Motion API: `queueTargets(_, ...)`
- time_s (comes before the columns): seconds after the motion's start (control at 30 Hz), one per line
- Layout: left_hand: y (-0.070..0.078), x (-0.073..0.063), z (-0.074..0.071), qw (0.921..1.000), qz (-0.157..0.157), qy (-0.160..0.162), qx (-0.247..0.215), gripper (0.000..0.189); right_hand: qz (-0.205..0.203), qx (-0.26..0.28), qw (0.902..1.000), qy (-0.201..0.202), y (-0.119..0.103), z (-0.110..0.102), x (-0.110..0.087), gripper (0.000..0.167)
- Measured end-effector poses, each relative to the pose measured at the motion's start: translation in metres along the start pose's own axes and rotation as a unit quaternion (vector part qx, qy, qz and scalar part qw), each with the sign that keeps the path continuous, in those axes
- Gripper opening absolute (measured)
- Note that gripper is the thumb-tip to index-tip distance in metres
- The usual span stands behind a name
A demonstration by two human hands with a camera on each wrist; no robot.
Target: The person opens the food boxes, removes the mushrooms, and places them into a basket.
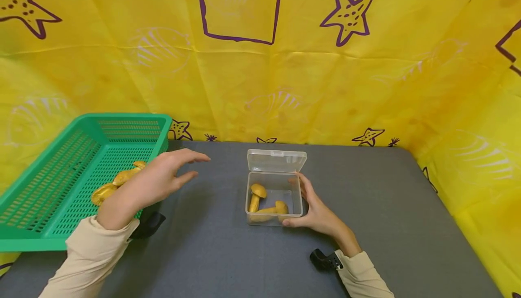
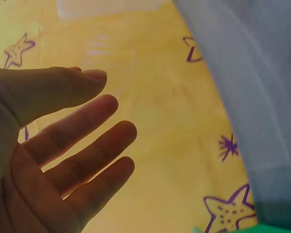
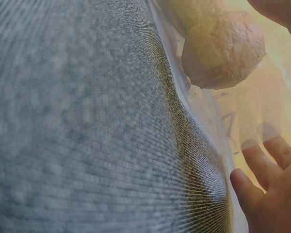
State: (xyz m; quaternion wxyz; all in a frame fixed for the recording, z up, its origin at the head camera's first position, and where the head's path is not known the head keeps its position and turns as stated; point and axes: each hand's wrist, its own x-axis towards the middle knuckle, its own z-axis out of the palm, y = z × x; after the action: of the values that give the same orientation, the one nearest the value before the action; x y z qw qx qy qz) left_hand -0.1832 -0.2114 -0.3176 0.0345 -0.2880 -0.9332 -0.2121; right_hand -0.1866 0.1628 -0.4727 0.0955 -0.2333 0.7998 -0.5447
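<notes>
Mushrooms [image 1: 125,177] in basket [image 1: 126,115], left of your left hand [image 1: 160,179];
its fingers loose, empty; your right hand [image 1: 316,212] grips the box [image 1: 277,182].

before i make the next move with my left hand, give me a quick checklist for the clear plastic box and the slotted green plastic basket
1. Clear plastic box open: ok, its hinged clear lid stands raised at the back.
2. Box steadied: ok, the right hand grips its right side.
3. Left hand free: ok, fingers apart, holding nothing.
4. Left fingertips over the box: not ok, they are off to its left.
5. Yellow-brown mushrooms in the slotted green plastic basket: ok, several show.
6. Exact basket count: cannot tell, the left arm hides part of it.
</notes>
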Motion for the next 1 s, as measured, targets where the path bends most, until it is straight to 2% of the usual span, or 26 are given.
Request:
queueTargets(0.37, 0.015, 0.01, 0.028, 0.9994, 0.025, -0.007, -0.023, 0.043, 0.009, 0.003, 0.9999, 0.004, 0.001, 0.0, -0.002, 0.121)
queueTargets(1.0, 0.039, 0.026, 0.062, 0.9979, 0.008, -0.046, -0.044, 0.039, 0.008, -0.002, 1.0, 0.003, 0.002, 0.001, 0.0, 0.12)
